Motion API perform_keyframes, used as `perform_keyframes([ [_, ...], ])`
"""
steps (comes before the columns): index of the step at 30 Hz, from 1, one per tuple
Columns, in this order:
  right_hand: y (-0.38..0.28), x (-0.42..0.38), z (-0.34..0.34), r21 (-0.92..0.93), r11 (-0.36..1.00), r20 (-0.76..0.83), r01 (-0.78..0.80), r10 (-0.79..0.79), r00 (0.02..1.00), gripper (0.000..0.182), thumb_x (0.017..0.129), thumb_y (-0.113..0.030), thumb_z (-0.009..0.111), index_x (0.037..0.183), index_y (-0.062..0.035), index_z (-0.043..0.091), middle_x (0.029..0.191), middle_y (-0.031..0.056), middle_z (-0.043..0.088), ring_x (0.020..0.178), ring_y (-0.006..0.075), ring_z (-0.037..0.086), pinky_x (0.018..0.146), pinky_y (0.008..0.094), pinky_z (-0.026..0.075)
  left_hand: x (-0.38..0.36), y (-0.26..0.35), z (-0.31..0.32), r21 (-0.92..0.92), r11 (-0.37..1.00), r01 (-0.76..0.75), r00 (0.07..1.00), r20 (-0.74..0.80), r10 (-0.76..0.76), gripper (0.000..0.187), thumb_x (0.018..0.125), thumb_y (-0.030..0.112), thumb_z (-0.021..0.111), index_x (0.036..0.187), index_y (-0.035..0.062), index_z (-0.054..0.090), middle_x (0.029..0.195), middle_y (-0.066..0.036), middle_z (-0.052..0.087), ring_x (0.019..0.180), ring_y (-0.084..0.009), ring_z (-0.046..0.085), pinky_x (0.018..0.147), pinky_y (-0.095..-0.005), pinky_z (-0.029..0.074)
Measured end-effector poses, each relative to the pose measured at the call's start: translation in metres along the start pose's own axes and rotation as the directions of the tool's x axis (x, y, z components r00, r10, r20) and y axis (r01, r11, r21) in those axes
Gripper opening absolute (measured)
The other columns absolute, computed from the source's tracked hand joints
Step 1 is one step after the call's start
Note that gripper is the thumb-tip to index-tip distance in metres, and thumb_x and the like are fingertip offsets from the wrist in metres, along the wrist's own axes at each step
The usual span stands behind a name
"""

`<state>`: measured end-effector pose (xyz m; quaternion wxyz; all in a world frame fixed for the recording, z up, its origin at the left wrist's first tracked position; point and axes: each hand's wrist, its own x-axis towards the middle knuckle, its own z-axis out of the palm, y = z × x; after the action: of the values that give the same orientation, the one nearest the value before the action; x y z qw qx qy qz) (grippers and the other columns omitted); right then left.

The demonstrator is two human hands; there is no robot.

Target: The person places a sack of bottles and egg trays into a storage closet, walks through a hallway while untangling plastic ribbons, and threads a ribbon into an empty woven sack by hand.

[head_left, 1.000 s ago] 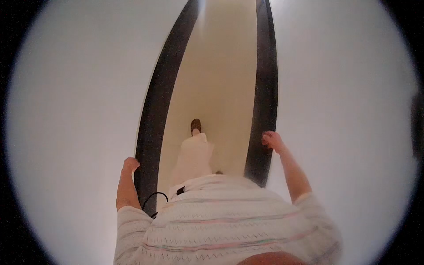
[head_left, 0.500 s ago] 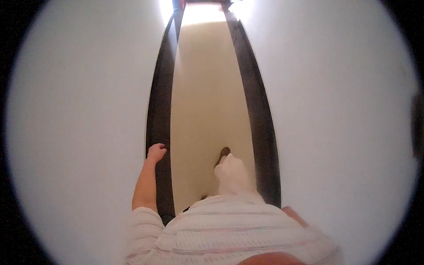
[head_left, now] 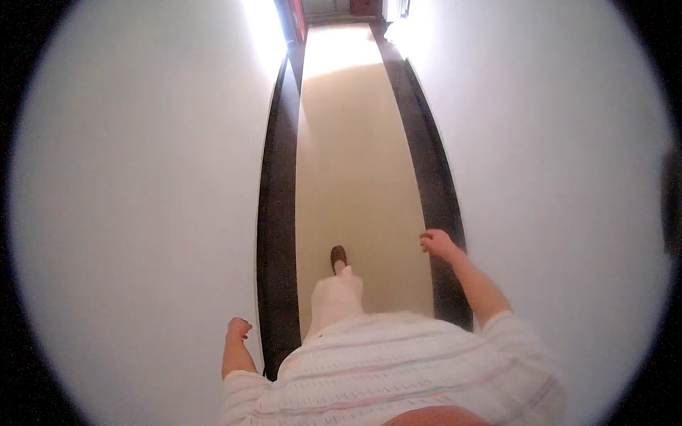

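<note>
My left hand [head_left: 240,329] hangs low beside my hip, close to the left wall. Its fingers are loosely curled, with no object visible in them. Swung forward on the other side, my right hand [head_left: 437,243] is over the dark border at the right of the floor. Its fingers are bent inward and nothing shows in them. Neither hand appears to touch a wall. Below me are my striped white knit top [head_left: 398,362], pale trousers [head_left: 337,298] and one brown shoe [head_left: 339,257] on the floor; the other foot is hidden.
A narrow corridor with a beige floor [head_left: 359,163] runs ahead between dark borders [head_left: 277,206]. Pale walls [head_left: 156,184] rise on both sides. Bright light falls across the far end, where a red upright edge [head_left: 296,18] stands at the left and a white object [head_left: 396,31] at the right.
My left hand has swung back toward my hip, and my right hand has come forward into view. The leading foot has switched from right to left, and the corridor's far end shows more.
</note>
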<state>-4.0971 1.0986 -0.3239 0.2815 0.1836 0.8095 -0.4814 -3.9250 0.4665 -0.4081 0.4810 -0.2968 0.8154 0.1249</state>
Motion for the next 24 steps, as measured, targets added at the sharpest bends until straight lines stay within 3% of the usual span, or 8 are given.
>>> perform_keyframes([
  [4, -0.006, 0.078, 0.008, 0.121, 0.992, 0.071, -0.029, 0.02, 0.997, 0.02, 0.075, -0.015, 0.053, 0.088, -0.0012, 0.06, 0.069, 0.0093, 0.06, 0.06, 0.0155, 0.059, 0.048, 0.0279, 0.043, 0.043, 0.043, -0.094, -0.077, 0.996, 0.037, 0.997, 0.07, -0.031, 0.023, 0.08, 0.022, 0.055, 0.095, 0.005, 0.06, 0.081, -0.012, 0.061, 0.056, -0.0224, 0.059, 0.046, -0.0353, 0.048],
  [5, -0.022, 0.067, 0.005, -0.069, 0.995, 0.066, -0.072, 0.076, 0.995, 0.02, 0.075, -0.016, 0.053, 0.085, -0.001, 0.061, 0.066, 0.0089, 0.059, 0.058, 0.0156, 0.058, 0.047, 0.0284, 0.042, 0.079, 0.058, -0.129, 0.055, 0.993, -0.103, 0.994, 0.029, 0.102, 0.023, 0.08, 0.023, 0.055, 0.093, 0.0048, 0.06, 0.079, -0.012, 0.061, 0.055, -0.0221, 0.059, 0.045, -0.0351, 0.047],
  [8, -0.008, 0.065, 0.004, -0.114, 0.968, 0.047, -0.224, 0.231, 0.972, 0.018, 0.072, -0.017, 0.055, 0.077, -0.0009, 0.062, 0.061, 0.0084, 0.058, 0.053, 0.0166, 0.056, 0.044, 0.0305, 0.041, 0.127, 0.154, -0.255, 0.376, 0.897, -0.233, 0.954, -0.089, 0.285, 0.025, 0.074, 0.028, 0.051, 0.08, 0.0062, 0.062, 0.072, -0.011, 0.061, 0.069, -0.0255, 0.06, 0.062, -0.0377, 0.047],
  [12, 0.0, 0.028, -0.024, -0.141, 0.911, 0.001, -0.388, 0.392, 0.92, 0.018, 0.072, -0.018, 0.056, 0.075, -0.001, 0.062, 0.063, 0.0108, 0.059, 0.053, 0.0183, 0.057, 0.045, 0.0319, 0.044, 0.118, 0.319, -0.349, 0.208, 0.884, -0.419, 0.8, -0.377, 0.467, 0.03, 0.071, 0.025, 0.053, 0.091, 0.0053, 0.062, 0.095, -0.015, 0.06, 0.089, -0.0302, 0.057, 0.079, -0.0375, 0.045],
  [15, -0.016, -0.011, -0.043, -0.111, 0.863, -0.018, -0.493, 0.494, 0.869, 0.017, 0.072, -0.015, 0.057, 0.077, -0.0001, 0.061, 0.065, 0.0105, 0.06, 0.054, 0.0193, 0.057, 0.045, 0.0326, 0.045, 0.095, 0.414, -0.359, -0.056, 0.747, -0.662, 0.687, -0.444, 0.576, 0.035, 0.07, 0.025, 0.054, 0.097, 0.0044, 0.061, 0.099, -0.015, 0.059, 0.093, -0.0296, 0.056, 0.082, -0.0357, 0.044],
  [18, -0.034, 0.008, -0.075, -0.012, 0.818, -0.053, -0.575, 0.574, 0.817, 0.015, 0.072, -0.015, 0.057, 0.075, -0.0003, 0.059, 0.063, 0.0088, 0.058, 0.051, 0.0195, 0.056, 0.043, 0.0324, 0.043, 0.108, 0.44, -0.337, 0.106, 0.712, -0.695, 0.672, -0.259, 0.694, 0.036, 0.069, 0.026, 0.055, 0.098, 0.0046, 0.061, 0.099, -0.016, 0.059, 0.094, -0.0293, 0.056, 0.083, -0.0349, 0.043],
  [21, -0.035, 0.078, -0.12, 0.021, 0.85, -0.083, -0.527, 0.527, 0.846, 0.015, 0.073, -0.017, 0.056, 0.071, -0.0018, 0.057, 0.059, 0.0065, 0.055, 0.047, 0.0182, 0.052, 0.04, 0.0305, 0.04, 0.121, 0.417, -0.332, 0.245, 0.851, -0.464, 0.863, -0.09, 0.497, 0.035, 0.07, 0.021, 0.062, 0.103, 0.0085, 0.06, 0.094, -0.013, 0.062, 0.087, -0.0269, 0.059, 0.076, -0.0373, 0.046],
  [24, -0.088, 0.176, -0.165, 0.272, 0.855, -0.095, -0.442, 0.481, 0.872, 0.017, 0.074, -0.019, 0.054, 0.067, -0.0029, 0.055, 0.055, 0.0049, 0.052, 0.045, 0.0153, 0.049, 0.038, 0.028, 0.037, 0.138, 0.404, -0.37, -0.078, 0.97, -0.231, 0.966, -0.135, 0.219, 0.035, 0.071, 0.02, 0.059, 0.104, 0.0082, 0.059, 0.087, -0.011, 0.062, 0.073, -0.022, 0.061, 0.062, -0.0363, 0.049],
])
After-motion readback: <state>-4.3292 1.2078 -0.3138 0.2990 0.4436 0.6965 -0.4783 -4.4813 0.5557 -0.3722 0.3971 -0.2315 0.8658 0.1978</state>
